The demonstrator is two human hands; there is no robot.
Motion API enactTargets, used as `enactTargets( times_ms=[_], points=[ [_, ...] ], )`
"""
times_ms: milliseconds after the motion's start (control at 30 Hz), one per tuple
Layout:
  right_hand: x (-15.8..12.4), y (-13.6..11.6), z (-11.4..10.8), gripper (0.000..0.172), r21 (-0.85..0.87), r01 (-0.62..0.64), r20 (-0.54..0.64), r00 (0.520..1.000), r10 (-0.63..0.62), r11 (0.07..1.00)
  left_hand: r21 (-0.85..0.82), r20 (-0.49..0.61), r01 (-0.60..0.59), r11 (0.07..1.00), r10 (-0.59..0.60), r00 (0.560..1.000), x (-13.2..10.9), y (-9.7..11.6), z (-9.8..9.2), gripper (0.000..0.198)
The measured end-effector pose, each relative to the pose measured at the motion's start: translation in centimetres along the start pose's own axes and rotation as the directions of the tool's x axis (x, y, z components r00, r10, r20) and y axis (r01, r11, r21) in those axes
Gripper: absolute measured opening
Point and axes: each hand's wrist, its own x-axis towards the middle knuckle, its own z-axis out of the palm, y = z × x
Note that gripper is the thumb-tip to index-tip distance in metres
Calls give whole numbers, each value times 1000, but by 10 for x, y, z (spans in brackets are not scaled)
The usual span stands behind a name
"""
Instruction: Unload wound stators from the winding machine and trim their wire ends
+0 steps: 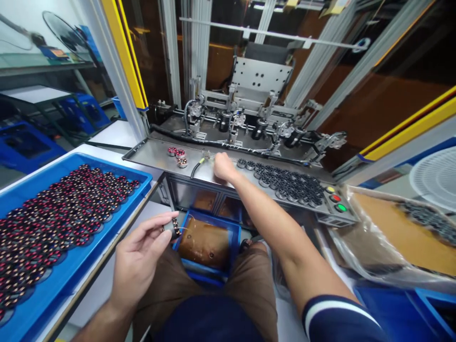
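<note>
Between the thumb and fingers of my left hand (140,251) is a small wound motor stator (174,229), dark grey with thin wire ends sticking out to the right. It is held above my lap, in front of the machine's metal ledge (160,156). My right hand (223,167) reaches to the middle of that ledge, its fingers curled and closed; whatever they grip is hidden behind the hand. Just left of it, a black cable with a yellow-green part (200,164) lies on the ledge. A few red and copper stators (181,156) sit further left.
Many black rings (290,183) cover the ledge's right side, beside a button box (337,202). A blue tray (142,176) full of stators stands left. Below is a blue bin (233,237) with a brown bottom. A plastic-lined box (384,228) stands right. Machine fixtures (237,121) line the back.
</note>
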Motion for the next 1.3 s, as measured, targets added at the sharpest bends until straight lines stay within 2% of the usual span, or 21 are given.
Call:
enactTargets(
  times_ms=[67,133,167,200,233,267,333,367,400,433,500,567,633,667,733,767,833,900,967,1100,1300],
  points=[
    [-15,10,-22,21,17,73,-56,996,-72,997,-14,1,-19,1000,19,1000,0,0,3,21],
    [-45,24,-48,23,46,167,-141,977,-159,985,-10,-1,-43,999,43,999,1,1,6,20],
    [-65,32,-60,22,67,223,-188,960,-207,973,-6,-6,-53,999,53,999,1,1,7,19],
    [-89,40,-69,19,152,338,-279,916,-288,929,-1,-12,-54,999,54,998,1,2,8,19],
    [-115,48,-74,16,252,402,-324,892,-315,880,-1,-15,-45,999,45,999,1,3,9,19],
    [-143,54,-76,14,360,411,-268,906,-329,838,-9,-13,-26,1000,25,1000,1,3,9,20],
    [-198,59,-67,17,582,326,-29,924,-381,745,-38,21,31,999,-30,999,0,4,11,24],
    [-224,58,-57,18,658,270,88,900,-428,703,-52,52,60,997,-57,997,0,4,13,27],
    [-246,55,-45,20,711,215,151,883,-444,670,-62,84,82,995,-77,994,-1,3,15,30],
    [-266,50,-32,25,755,168,194,866,-460,634,-66,111,97,993,-89,990,-1,3,18,33],
    [-295,40,-9,35,824,94,190,883,-429,559,-58,134,102,993,-94,986,-1,2,25,38],
    [-314,34,5,64,857,34,200,898,-392,514,-40,133,98,994,-92,987,-1,1,32,38],
    [-325,35,11,88,846,-49,285,883,-372,531,-18,130,94,995,-91,987,-2,1,39,37],
    [-329,37,13,90,821,-95,343,871,-353,563,-7,132,96,995,-94,987,-3,1,41,37],
    [-333,41,17,78,775,-121,375,878,-297,620,5,141,100,995,-99,985,-5,2,45,37],
    [-333,42,19,72,769,-87,333,900,-280,634,4,145,98,995,-98,984,-6,2,46,37],
    [-327,41,23,68,789,66,154,941,-300,611,-3,160,99,995,-97,982,-8,3,48,38],
    [-315,37,24,73,807,239,-48,938,-344,540,-7,169,99,995,-96,981,-10,4,51,37],
    [-301,31,23,78,801,337,-157,915,-371,494,8,172,96,995,-96,980,-11,6,53,37],
    [-282,21,20,82,791,395,-201,889,-410,468,45,177,75,996,-81,981,-14,9,55,36],
    [-277,19,21,83,797,390,-194,889,-415,462,56,217,91,994,-101,971,-16,10,53,37]
  ],
)
